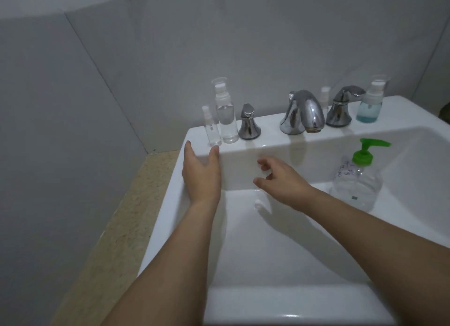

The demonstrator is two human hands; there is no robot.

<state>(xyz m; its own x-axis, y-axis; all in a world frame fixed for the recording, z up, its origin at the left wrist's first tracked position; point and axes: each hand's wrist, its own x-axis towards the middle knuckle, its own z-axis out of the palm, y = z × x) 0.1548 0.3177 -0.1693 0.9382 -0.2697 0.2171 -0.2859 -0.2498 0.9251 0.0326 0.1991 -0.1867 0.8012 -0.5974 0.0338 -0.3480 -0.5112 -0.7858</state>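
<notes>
My left hand (201,173) reaches over the back left corner of the white sink (267,299), fingers straight and spread, fingertips just short of a small clear spray bottle (211,128). A taller clear pump bottle (226,116) stands right behind it on the ledge. My right hand (282,179) hovers inside the basin with loosely curled fingers, holding nothing. A clear bottle with a green pump (358,179) stands in the basin to its right.
A chrome faucet (303,112) sits mid-ledge between a left handle (248,123) and a right handle (341,106). A small bottle (324,99) and a blue-liquid pump bottle (370,104) stand at the right. A speckled counter (117,228) and tiled wall lie left.
</notes>
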